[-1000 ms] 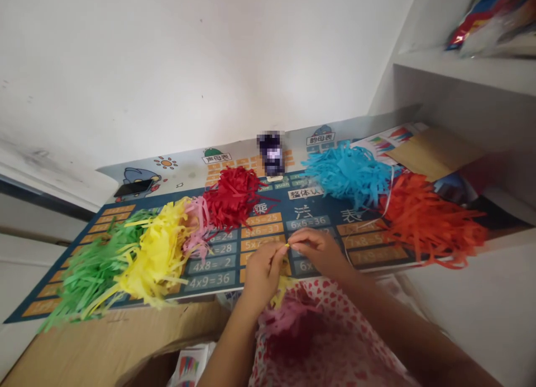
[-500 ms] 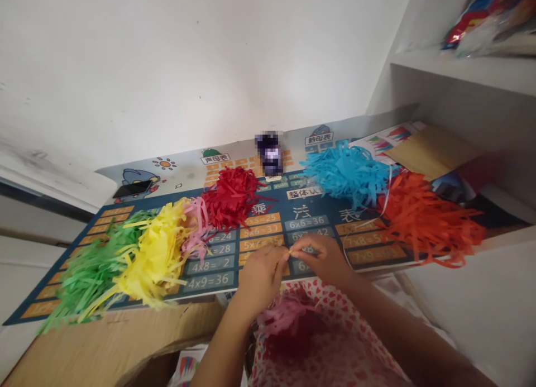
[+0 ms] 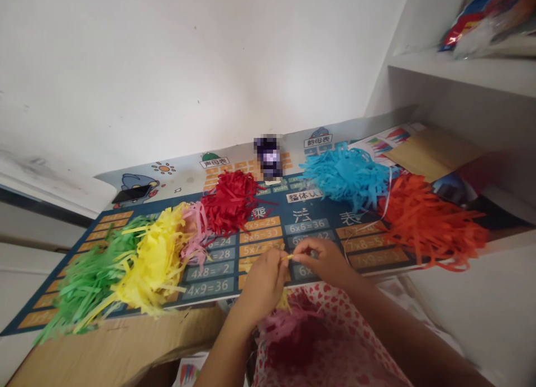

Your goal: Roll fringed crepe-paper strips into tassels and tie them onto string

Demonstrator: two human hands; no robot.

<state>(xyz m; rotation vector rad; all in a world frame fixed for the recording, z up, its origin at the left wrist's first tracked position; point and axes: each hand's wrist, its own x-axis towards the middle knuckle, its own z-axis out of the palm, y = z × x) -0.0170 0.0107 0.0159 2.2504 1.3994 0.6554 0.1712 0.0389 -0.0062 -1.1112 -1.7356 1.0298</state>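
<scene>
Near the table's front edge, my left hand (image 3: pixel 264 281) pinches one end of a thin, twisted yellow paper strip (image 3: pixel 288 257). Thumb and fingertips of my right hand (image 3: pixel 319 258) grip its other end, a short way to the right. More yellow paper (image 3: pixel 285 301) hangs below my left hand, above a pink fringed paper tassel (image 3: pixel 288 320) and a dark red one (image 3: pixel 293 348) on my lap. Left of my hands lie a red paper tassel (image 3: pixel 232 201), a small pink one (image 3: pixel 195 230), a yellow one (image 3: pixel 153 264) and a green one (image 3: pixel 96 270).
A blue paper tassel (image 3: pixel 347 175) and an orange one (image 3: pixel 431 222) lie to the right, with a white string (image 3: pixel 389 191) between them. A phone (image 3: pixel 132 194) rests at the back left. Brown cardboard (image 3: pixel 433 151) sits back right, beside a shelf (image 3: pixel 460 74). A printed mat (image 3: pixel 209 286) covers the table.
The twisted yellow strip shows longer between my fingertips, and my right hand has shifted slightly right. More yellow paper shows below my left hand. The whole view has moved slightly.
</scene>
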